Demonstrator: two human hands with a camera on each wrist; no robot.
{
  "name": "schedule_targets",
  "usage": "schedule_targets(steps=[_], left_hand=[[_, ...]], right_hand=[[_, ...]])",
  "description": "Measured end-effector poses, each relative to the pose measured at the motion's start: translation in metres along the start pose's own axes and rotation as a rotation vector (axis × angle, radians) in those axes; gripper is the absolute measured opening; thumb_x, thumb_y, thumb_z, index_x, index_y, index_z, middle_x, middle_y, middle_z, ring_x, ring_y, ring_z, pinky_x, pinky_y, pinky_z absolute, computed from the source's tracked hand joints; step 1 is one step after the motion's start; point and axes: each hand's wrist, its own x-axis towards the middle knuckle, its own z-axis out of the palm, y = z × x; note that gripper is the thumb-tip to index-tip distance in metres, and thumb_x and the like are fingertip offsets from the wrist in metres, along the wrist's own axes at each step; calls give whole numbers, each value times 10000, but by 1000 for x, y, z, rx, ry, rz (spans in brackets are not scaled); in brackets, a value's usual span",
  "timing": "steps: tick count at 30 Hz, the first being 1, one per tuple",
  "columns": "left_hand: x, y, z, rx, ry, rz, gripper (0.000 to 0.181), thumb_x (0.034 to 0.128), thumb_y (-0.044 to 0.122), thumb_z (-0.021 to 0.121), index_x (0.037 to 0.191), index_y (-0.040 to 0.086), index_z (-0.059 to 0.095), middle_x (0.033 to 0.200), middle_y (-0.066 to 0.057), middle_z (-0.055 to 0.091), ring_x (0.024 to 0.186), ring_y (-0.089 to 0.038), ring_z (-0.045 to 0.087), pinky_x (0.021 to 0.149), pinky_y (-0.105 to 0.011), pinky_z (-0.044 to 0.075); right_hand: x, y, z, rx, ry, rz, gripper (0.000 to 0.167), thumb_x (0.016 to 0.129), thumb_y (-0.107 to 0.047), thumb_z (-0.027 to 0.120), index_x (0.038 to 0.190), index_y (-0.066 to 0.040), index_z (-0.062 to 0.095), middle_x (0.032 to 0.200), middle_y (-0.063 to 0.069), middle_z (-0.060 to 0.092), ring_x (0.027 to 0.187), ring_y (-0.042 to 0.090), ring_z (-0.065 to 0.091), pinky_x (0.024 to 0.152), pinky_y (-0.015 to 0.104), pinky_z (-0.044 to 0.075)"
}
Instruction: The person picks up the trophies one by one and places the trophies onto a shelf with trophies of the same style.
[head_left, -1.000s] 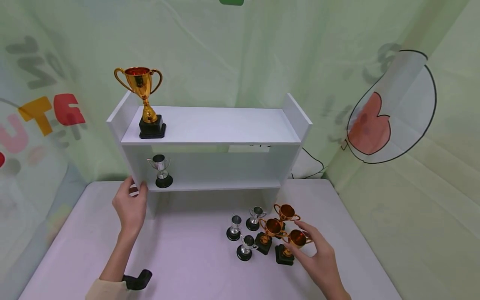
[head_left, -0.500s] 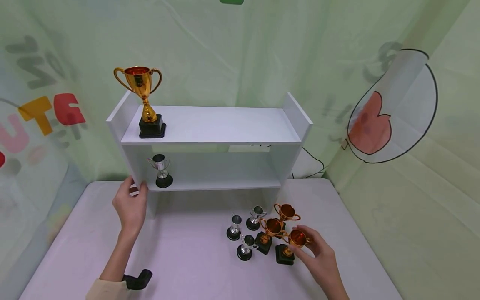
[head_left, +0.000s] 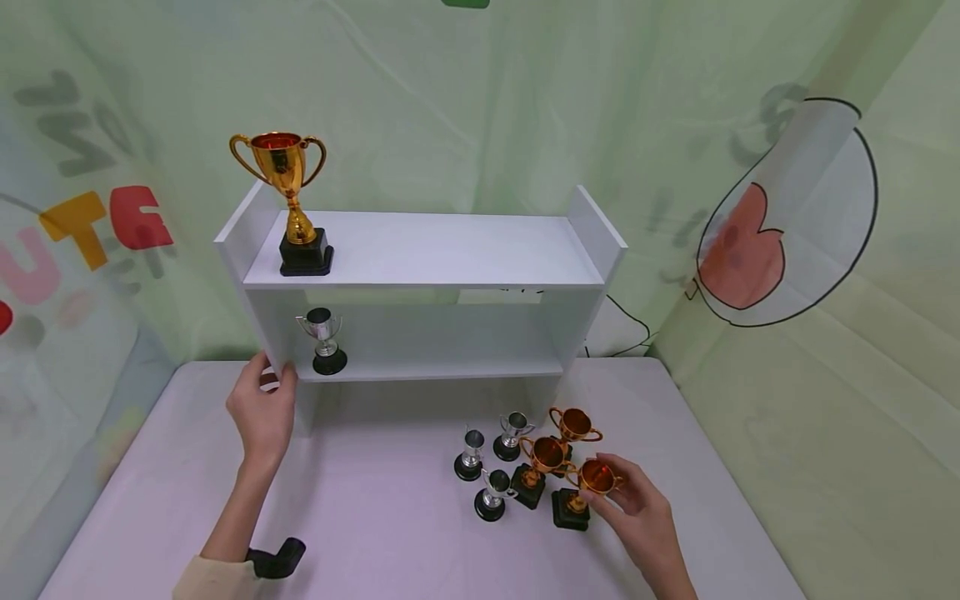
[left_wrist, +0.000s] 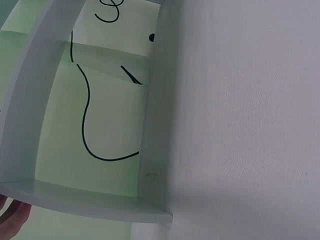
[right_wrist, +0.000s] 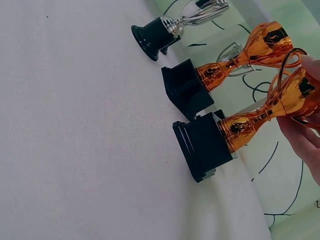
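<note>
My left hand (head_left: 262, 408) holds the left side panel of a white two-tier shelf (head_left: 450, 250), thumb at its front edge; in the left wrist view only its fingers (left_wrist: 15, 220) show, beside the panel. My right hand (head_left: 637, 512) grips the cup of the front gold trophy (head_left: 597, 477), which stands upright on its black square base; in the right wrist view that base (right_wrist: 205, 145) rests on the table. Close beside it stand two other gold trophies (head_left: 547, 452) and three small silver trophies (head_left: 491, 496).
A large gold trophy (head_left: 283, 175) stands at the left of the top shelf, and a silver trophy (head_left: 322, 333) at the left of the middle one. The white table (head_left: 390, 525) extends in front. Pale green curtains (head_left: 420, 108) hang behind.
My right hand's fingers have drawn in around the front gold trophy's cup. The left hand stays on the shelf panel, and the trophies keep their places.
</note>
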Motion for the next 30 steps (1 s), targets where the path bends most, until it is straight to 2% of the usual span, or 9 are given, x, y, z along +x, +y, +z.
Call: schedule_targets(steps=[4, 10, 16, 19, 23, 27, 30], left_hand=[[0, 0, 0, 5, -4, -8, 308, 966, 65, 648, 1263, 0, 695, 1172, -191, 734, 826, -110, 603, 685, 1, 421], [0, 0, 0, 0, -9, -7, 308, 970, 54, 638, 1266, -14, 690, 1192, -198, 729, 844, -182, 618, 688, 4, 412], [0, 2, 0, 0, -1, -9, 290, 963, 49, 648, 1242, -3, 706, 1175, -195, 735, 805, 2, 576, 691, 4, 414], [0, 2, -1, -3, -3, -6, 290, 965, 52, 649, 1245, 1, 706, 1182, -190, 735, 806, 28, 567, 693, 2, 415], [0, 1, 0, 2, -7, -6, 298, 968, 58, 649, 1256, 2, 700, 1199, -184, 733, 818, -13, 583, 689, 0, 415], [-1, 0, 0, 7, -11, -10, 308, 971, 66, 646, 1268, -3, 690, 1206, -188, 727, 853, -167, 635, 688, 5, 411], [-1, 0, 0, 6, -13, -11, 314, 974, 65, 642, 1277, -5, 685, 1215, -187, 725, 866, -221, 636, 690, 6, 412]], right_hand=[[0, 1, 0, 24, -6, 22, 586, 851, -145, 848, 1375, -102, 589, 1331, 115, 622, 1018, -48, 639, 871, 122, 545], [-2, 3, 0, 46, -7, 49, 583, 849, -124, 847, 1373, -101, 593, 1323, 116, 619, 1004, -38, 652, 853, 129, 555], [-1, 1, 0, 58, -15, 46, 588, 844, -145, 853, 1369, -99, 592, 1345, 122, 612, 1025, -57, 645, 863, 131, 554], [-3, -1, -1, 59, -16, 38, 590, 841, -156, 856, 1367, -96, 594, 1338, 123, 615, 1029, -55, 645, 866, 135, 555], [-5, -3, -4, 45, -8, 22, 587, 837, -155, 859, 1362, -99, 601, 1321, 95, 617, 1020, -42, 652, 862, 138, 559], [-8, -7, -7, 23, -8, 7, 584, 849, -153, 848, 1371, -91, 593, 1337, 100, 615, 1019, -51, 645, 865, 128, 552], [-10, -11, -8, 1, -10, 12, 578, 858, -142, 841, 1377, -99, 590, 1354, 112, 620, 1021, -62, 633, 872, 113, 540]])
